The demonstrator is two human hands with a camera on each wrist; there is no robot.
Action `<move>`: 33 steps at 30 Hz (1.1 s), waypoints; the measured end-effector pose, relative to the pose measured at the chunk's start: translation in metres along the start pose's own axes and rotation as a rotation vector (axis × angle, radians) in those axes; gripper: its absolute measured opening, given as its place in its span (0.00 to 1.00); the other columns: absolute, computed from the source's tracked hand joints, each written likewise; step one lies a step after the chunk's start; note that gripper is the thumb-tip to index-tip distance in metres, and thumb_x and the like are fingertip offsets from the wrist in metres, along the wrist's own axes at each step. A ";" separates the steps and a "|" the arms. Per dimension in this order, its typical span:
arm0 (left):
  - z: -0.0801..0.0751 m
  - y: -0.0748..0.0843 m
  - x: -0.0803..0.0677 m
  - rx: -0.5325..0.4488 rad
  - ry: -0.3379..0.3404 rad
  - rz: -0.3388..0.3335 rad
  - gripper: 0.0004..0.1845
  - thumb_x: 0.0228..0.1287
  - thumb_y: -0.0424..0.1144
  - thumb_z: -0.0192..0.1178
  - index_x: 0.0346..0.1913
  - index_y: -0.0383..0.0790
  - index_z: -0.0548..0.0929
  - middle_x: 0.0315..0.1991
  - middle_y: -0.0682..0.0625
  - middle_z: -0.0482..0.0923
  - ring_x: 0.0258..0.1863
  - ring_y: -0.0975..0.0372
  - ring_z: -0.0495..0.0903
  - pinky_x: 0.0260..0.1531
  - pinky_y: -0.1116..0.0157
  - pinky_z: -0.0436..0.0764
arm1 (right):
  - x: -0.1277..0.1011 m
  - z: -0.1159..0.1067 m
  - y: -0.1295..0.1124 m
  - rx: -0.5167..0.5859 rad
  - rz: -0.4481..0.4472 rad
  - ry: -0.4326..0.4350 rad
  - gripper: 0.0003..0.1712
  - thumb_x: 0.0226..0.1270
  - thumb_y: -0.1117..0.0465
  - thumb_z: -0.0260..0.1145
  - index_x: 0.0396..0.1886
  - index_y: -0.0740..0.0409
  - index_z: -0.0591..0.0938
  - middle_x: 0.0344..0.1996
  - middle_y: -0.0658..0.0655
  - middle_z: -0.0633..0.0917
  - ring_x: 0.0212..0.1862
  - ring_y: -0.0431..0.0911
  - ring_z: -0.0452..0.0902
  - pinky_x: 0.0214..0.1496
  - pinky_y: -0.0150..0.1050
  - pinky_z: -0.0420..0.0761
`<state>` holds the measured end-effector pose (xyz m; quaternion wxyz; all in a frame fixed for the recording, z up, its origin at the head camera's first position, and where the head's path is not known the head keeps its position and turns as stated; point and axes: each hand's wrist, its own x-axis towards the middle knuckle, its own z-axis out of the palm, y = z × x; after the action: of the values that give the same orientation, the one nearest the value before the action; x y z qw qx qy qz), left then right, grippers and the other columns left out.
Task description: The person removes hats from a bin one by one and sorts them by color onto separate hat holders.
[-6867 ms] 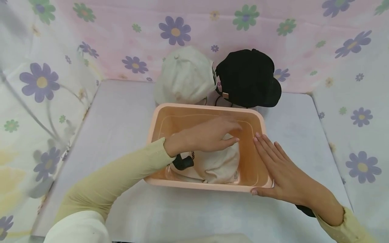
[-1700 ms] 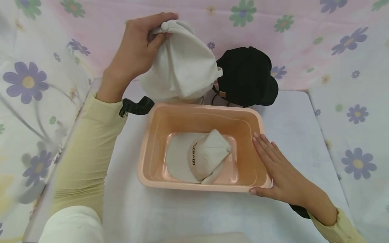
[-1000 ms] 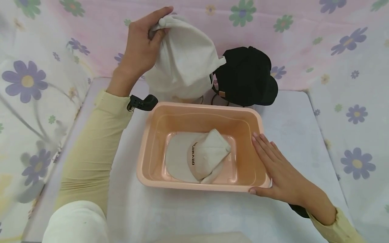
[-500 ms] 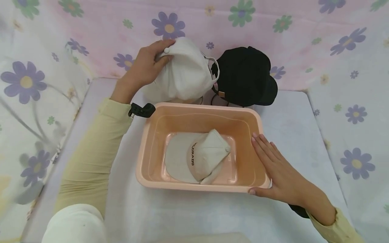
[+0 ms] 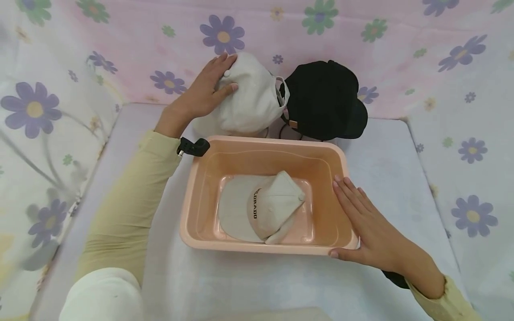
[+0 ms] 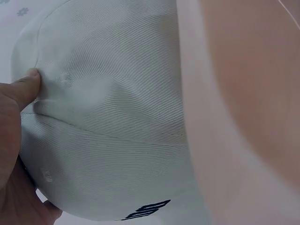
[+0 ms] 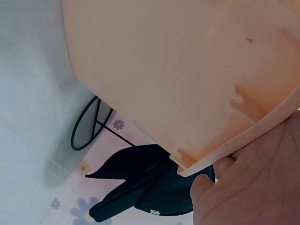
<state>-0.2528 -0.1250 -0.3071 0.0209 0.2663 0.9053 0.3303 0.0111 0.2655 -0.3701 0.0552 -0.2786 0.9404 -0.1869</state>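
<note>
Left hand (image 5: 202, 91) spread over the crown of the white cap (image 5: 245, 100), fingers nearly straight, fingertips (image 5: 229, 87) lying by the top button, thumb up near the flowered backdrop (image 5: 281, 35). From the left wrist view, thumb (image 6: 21, 89) pressed into the cap's fabric, palm beneath its side; no curl round it, no pinch, so resting on the cap rather than grasping it. Forearm in a pale yellow sleeve (image 5: 132, 200) stretched forward and to the left of the basin, a black wrist mount (image 5: 193, 146) just by the basin's far left corner.

Right hand (image 5: 369, 232) laid flat against the right wall of the peach basin (image 5: 265, 247), fingers straight and together along the rim, thumb tucked at the near right corner. From the right wrist view, palm (image 7: 253, 187) seen under the rim's edge, touching it. Nothing gripped.

White cap standing behind the basin's far edge on the white table cover (image 5: 385, 151), touching the black cap (image 5: 325, 100) to its right. A beige cap (image 5: 261, 207) with dark lettering lying flattened on the basin floor, well apart from both hands.
</note>
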 end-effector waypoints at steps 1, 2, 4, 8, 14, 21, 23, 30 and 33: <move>0.002 0.000 0.001 0.013 -0.005 -0.001 0.36 0.80 0.46 0.50 0.83 0.42 0.49 0.83 0.40 0.40 0.83 0.50 0.35 0.80 0.58 0.36 | -0.001 0.000 0.000 0.000 0.002 0.000 0.76 0.48 0.31 0.76 0.84 0.54 0.42 0.83 0.57 0.44 0.83 0.49 0.31 0.80 0.33 0.27; 0.003 0.000 0.002 0.026 -0.012 0.002 0.37 0.80 0.46 0.50 0.83 0.42 0.47 0.83 0.40 0.39 0.83 0.50 0.35 0.80 0.58 0.35 | -0.001 -0.001 0.000 0.001 0.005 -0.001 0.76 0.48 0.31 0.76 0.84 0.53 0.42 0.83 0.57 0.44 0.83 0.49 0.31 0.80 0.33 0.27; 0.005 -0.001 0.004 0.057 -0.020 0.004 0.38 0.81 0.47 0.49 0.83 0.41 0.45 0.83 0.39 0.37 0.83 0.49 0.34 0.80 0.58 0.33 | -0.002 -0.001 0.000 0.002 0.007 -0.001 0.76 0.48 0.32 0.76 0.84 0.53 0.41 0.83 0.57 0.44 0.83 0.49 0.31 0.80 0.33 0.27; 0.007 -0.005 0.004 0.081 -0.029 0.018 0.39 0.81 0.47 0.47 0.83 0.39 0.41 0.83 0.38 0.35 0.82 0.49 0.32 0.79 0.59 0.30 | -0.001 -0.001 0.000 0.003 0.007 0.001 0.76 0.47 0.32 0.77 0.84 0.53 0.41 0.83 0.57 0.44 0.83 0.49 0.31 0.80 0.34 0.28; 0.005 -0.010 0.003 0.053 0.001 0.080 0.40 0.80 0.46 0.48 0.82 0.35 0.41 0.83 0.39 0.38 0.83 0.54 0.34 0.78 0.65 0.29 | -0.001 -0.001 0.001 0.000 -0.001 0.006 0.76 0.48 0.31 0.76 0.84 0.54 0.41 0.83 0.57 0.44 0.83 0.49 0.31 0.81 0.34 0.28; -0.006 -0.014 -0.003 0.010 0.008 0.066 0.40 0.80 0.46 0.47 0.82 0.37 0.40 0.83 0.42 0.38 0.82 0.58 0.33 0.77 0.67 0.29 | -0.002 -0.002 0.002 -0.007 0.016 -0.011 0.77 0.47 0.31 0.77 0.84 0.51 0.40 0.84 0.54 0.42 0.83 0.47 0.30 0.79 0.30 0.26; -0.009 -0.014 -0.006 -0.008 0.012 0.046 0.39 0.80 0.46 0.47 0.83 0.39 0.41 0.84 0.43 0.38 0.82 0.58 0.33 0.78 0.65 0.30 | -0.002 -0.003 0.001 -0.017 0.015 -0.015 0.77 0.47 0.31 0.77 0.84 0.52 0.40 0.84 0.54 0.42 0.83 0.47 0.29 0.79 0.30 0.26; -0.022 -0.013 -0.024 -0.078 0.095 -0.071 0.35 0.80 0.51 0.48 0.82 0.49 0.52 0.83 0.52 0.48 0.81 0.62 0.44 0.79 0.63 0.44 | 0.007 -0.027 -0.008 -0.038 0.053 -0.146 0.71 0.57 0.27 0.70 0.84 0.52 0.39 0.83 0.56 0.44 0.83 0.48 0.33 0.81 0.43 0.26; -0.027 -0.017 -0.032 -0.107 0.158 -0.089 0.33 0.79 0.49 0.50 0.81 0.48 0.58 0.81 0.53 0.55 0.80 0.62 0.51 0.79 0.62 0.49 | 0.021 -0.049 -0.016 0.003 0.072 -0.221 0.63 0.64 0.28 0.65 0.84 0.54 0.45 0.83 0.58 0.49 0.83 0.54 0.41 0.82 0.52 0.28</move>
<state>-0.2393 -0.1672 -0.3012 -0.0218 0.1974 0.8961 0.3969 -0.0087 0.2575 -0.3192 0.1658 -0.2637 0.9376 -0.1544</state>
